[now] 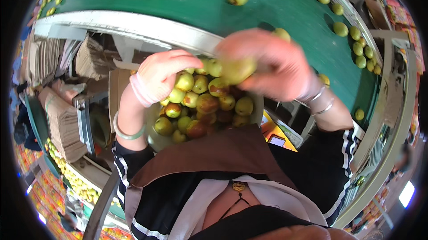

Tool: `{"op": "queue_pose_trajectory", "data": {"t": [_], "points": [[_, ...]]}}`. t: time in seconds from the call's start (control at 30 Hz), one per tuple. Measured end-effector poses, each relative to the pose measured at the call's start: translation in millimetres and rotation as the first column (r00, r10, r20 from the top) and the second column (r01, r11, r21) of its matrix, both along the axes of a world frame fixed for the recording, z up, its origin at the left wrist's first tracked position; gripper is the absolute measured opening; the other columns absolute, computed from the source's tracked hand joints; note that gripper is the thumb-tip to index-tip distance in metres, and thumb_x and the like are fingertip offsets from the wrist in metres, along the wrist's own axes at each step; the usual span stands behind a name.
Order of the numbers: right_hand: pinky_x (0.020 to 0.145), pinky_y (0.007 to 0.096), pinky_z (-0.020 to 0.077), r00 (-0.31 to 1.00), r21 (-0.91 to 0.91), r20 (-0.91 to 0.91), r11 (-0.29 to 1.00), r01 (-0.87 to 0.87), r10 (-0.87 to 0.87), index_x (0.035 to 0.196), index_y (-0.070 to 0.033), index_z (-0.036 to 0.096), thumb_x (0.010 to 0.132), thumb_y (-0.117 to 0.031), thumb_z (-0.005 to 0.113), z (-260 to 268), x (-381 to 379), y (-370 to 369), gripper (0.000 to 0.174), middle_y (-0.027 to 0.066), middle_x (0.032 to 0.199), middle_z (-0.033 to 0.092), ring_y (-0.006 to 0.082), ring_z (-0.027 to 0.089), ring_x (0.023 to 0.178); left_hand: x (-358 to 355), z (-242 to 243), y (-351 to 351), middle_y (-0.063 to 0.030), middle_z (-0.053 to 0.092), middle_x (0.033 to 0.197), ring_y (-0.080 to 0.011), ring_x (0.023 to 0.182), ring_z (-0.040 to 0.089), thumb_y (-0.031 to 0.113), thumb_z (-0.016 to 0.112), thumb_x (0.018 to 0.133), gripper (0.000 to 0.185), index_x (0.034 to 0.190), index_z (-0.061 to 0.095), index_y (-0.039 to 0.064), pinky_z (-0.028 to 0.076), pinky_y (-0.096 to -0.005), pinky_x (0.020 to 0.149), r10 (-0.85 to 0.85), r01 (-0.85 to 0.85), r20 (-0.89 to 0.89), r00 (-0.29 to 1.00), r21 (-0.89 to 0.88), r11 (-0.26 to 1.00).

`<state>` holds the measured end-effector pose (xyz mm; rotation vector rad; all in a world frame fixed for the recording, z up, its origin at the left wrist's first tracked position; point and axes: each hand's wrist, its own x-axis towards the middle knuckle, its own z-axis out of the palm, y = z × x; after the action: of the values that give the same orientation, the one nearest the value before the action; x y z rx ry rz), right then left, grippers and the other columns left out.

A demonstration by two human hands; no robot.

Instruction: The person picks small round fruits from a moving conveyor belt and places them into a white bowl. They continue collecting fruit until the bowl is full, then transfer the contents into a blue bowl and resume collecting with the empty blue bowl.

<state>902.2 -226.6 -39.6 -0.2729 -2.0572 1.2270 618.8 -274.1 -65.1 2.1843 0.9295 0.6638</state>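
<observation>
My right hand, in a pale pink glove and blurred by motion, grips a yellow-green jujube above the near edge of the conveyor. My left hand, gloved the same way, hovers over the left side of a pale tub heaped with jujubes. Its thumb and fingers are apart with no fruit seen between them; the palm is hidden. Many jujubes in the tub are green, several with reddish-brown patches. A brown apron covers the tub's near side.
A green conveyor belt carries scattered jujubes beyond a white metal rail. Stacked cardboard sheets and an open cardboard box stand at left. A phone lies on an orange printed sheet at right. Metal framing borders the right side.
</observation>
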Motion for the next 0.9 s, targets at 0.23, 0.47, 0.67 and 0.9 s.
{"op": "queue_pose_trajectory", "data": {"t": [0.23, 0.47, 0.67, 0.9], "points": [[0.057, 0.0379, 0.0514, 0.972, 0.648, 0.234, 0.741, -0.174, 0.024, 0.099, -0.012, 0.062, 0.080, -0.025, 0.062, -22, -58, -71, 0.023, 0.0086, 0.096, 0.055, 0.0238, 0.062, 0.078, 9, 2, 3, -0.0162, 0.068, 0.104, -0.0363, 0.093, 0.067, -0.015, 0.042, 0.075, 0.048, 0.110, 0.068, 0.004, 0.054, -0.0357, 0.082, -0.004, 0.003, -0.008, 1.000, -0.102, 0.995], [0.083, 0.0381, 0.0549, 0.817, 0.790, 0.037, 0.517, 0.329, -0.576, 0.115, -0.012, 0.069, 0.080, -0.012, 0.071, 25, 31, 54, 0.034, 0.0078, 0.114, 0.068, 0.0293, 0.066, 0.101, -2, -3, -5, -0.0178, 0.067, 0.107, -0.0356, 0.094, 0.067, 0.003, 0.047, 0.088, 0.032, 0.113, 0.067, 0.002, 0.054, -0.0371, 0.084, 0.028, -0.026, 0.011, 1.000, -0.127, 0.992], [0.105, 0.0435, 0.0438, -0.283, 0.861, 0.371, 0.213, 0.461, -0.885, 0.142, -0.027, 0.051, 0.093, -0.052, 0.052, -51, 208, 156, 0.054, 0.0118, 0.136, 0.058, 0.0375, 0.054, 0.125, 8, -3, 7, -0.0161, 0.067, 0.104, -0.0336, 0.091, 0.067, -0.005, 0.044, 0.085, 0.037, 0.112, 0.067, 0.006, 0.055, -0.0371, 0.080, 0.021, -0.020, 0.007, 1.000, -0.099, 0.995], [0.100, 0.0387, 0.0478, 0.222, 0.644, 0.462, 0.497, 0.581, -0.859, 0.132, -0.018, 0.062, 0.090, -0.035, 0.063, -34, 111, 152, 0.045, 0.0145, 0.126, 0.066, 0.0343, 0.061, 0.116, 3, 5, 1, -0.0169, 0.068, 0.102, -0.0333, 0.092, 0.068, -0.006, 0.048, 0.090, 0.031, 0.114, 0.066, 0.001, 0.056, -0.0365, 0.082, 0.016, -0.021, -0.058, 0.998, -0.092, 0.995]]}}
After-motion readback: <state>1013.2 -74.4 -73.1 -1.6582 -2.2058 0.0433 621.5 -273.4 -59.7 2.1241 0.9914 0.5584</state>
